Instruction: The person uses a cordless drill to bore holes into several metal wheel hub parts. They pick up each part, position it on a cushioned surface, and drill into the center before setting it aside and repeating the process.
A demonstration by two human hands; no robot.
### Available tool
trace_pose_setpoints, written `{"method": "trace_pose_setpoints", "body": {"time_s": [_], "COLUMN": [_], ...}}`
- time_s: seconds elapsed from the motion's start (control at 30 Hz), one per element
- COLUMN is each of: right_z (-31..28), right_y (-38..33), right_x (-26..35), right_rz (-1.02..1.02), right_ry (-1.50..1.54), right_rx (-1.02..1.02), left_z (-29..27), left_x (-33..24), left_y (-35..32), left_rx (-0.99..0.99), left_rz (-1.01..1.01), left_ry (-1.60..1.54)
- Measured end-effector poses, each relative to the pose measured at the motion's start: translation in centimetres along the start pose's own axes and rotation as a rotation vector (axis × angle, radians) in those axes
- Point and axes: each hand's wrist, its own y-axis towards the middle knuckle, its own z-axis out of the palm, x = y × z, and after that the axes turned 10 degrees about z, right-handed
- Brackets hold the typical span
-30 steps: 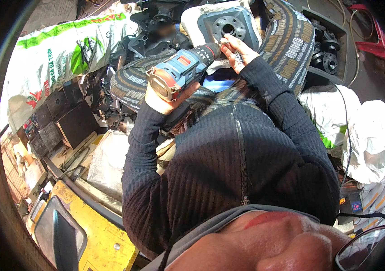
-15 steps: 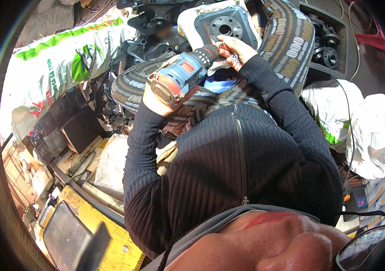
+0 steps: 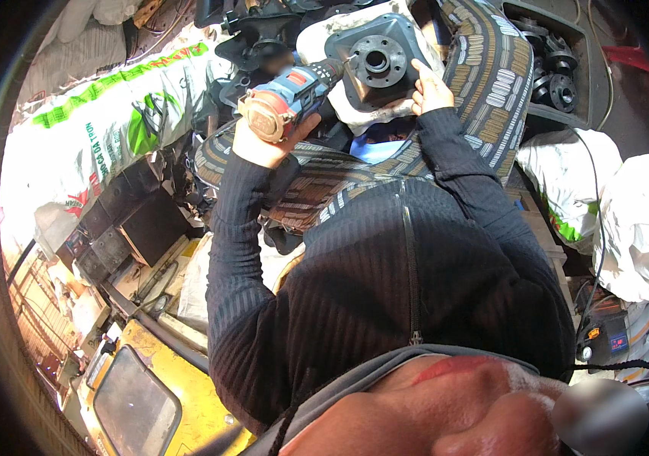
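Clearly, upper centre: left hand (image 3: 263,144) fingers wrapped round the blue drill (image 3: 294,91), right hand (image 3: 431,85) fingers pressed on the dark metal flange plate (image 3: 377,64); if the bit slips, it could strike that hand.

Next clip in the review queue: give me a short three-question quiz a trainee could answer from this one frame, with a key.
1. True or false: the left hand grips the blue and red cordless drill.
2. Which does the right hand touch? A) the white printed sack with green lettering; B) the dark square metal flange plate with a round centre hole; C) the yellow case.
3. Fill in: the drill's tip points at the plate's ______ edge, as the picture shows it.

Key: 1 true. 2 B. 3 left.
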Motion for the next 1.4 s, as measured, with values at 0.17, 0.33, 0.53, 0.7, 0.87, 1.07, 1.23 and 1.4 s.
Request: {"method": "trace_pose_setpoints", "body": {"time_s": [0.17,0.33,0.53,0.7,0.87,1.07,1.23,1.4], "right_z": [-0.6,-0.1,2.2,3.5,3.8,3.7,3.6,3.0], "right_y": [3.9,5.0,2.4,0.8,0.5,0.3,0.4,1.1], "right_x": [-2.3,-2.3,0.1,0.9,0.8,0.8,0.7,0.3], "right_rz": [-0.252,-0.350,-0.461,-0.468,-0.457,-0.417,-0.453,-0.427], "right_ry": [-0.583,-0.772,-0.779,-0.800,-0.770,-0.754,-0.737,-0.769], "right_rx": [-0.351,-0.358,-0.259,-0.275,-0.286,-0.282,-0.293,-0.371], "left_z": [1.0,0.9,-0.5,-1.2,-1.5,-2.4,-2.2,-2.3], "left_x": [1.6,2.9,2.9,1.6,-1.1,-2.9,-3.1,-2.7], "left_y": [0.9,2.9,4.2,5.3,6.6,7.0,7.6,7.9], "left_rx": [0.001,0.153,0.073,0.268,0.188,0.202,0.213,0.276], "left_rz": [-0.102,-0.167,0.111,-0.068,-0.138,-0.329,-0.278,-0.285], "left_ry": [-0.024,-0.056,-0.023,0.077,-0.135,-0.359,-0.318,-0.346]}}
